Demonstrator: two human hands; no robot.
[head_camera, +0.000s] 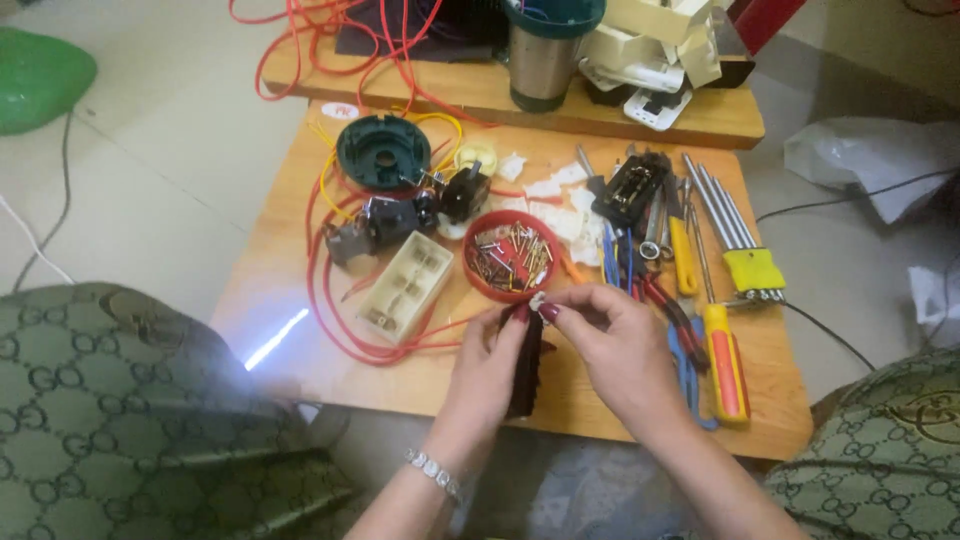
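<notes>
A small pale part (538, 300) is being fitted onto the top of a dark component (526, 365), by appearance; fine alignment is judged necessary next. The component is gripped upright by the closed left hand (490, 365). The part is pinched by the right hand (610, 345) fingertips, directly below a red dish of screws (511, 256).

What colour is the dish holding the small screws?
Red, seen in the head view: the round dish just beyond both hands.

— How was the light?
— Soft, even daylight, shadows faint. One bright streak glared on the wooden table (280, 338).
— Sharpness?
— Slightly soft overall; the hands blurred a little, the frame's edges bowed.
</notes>
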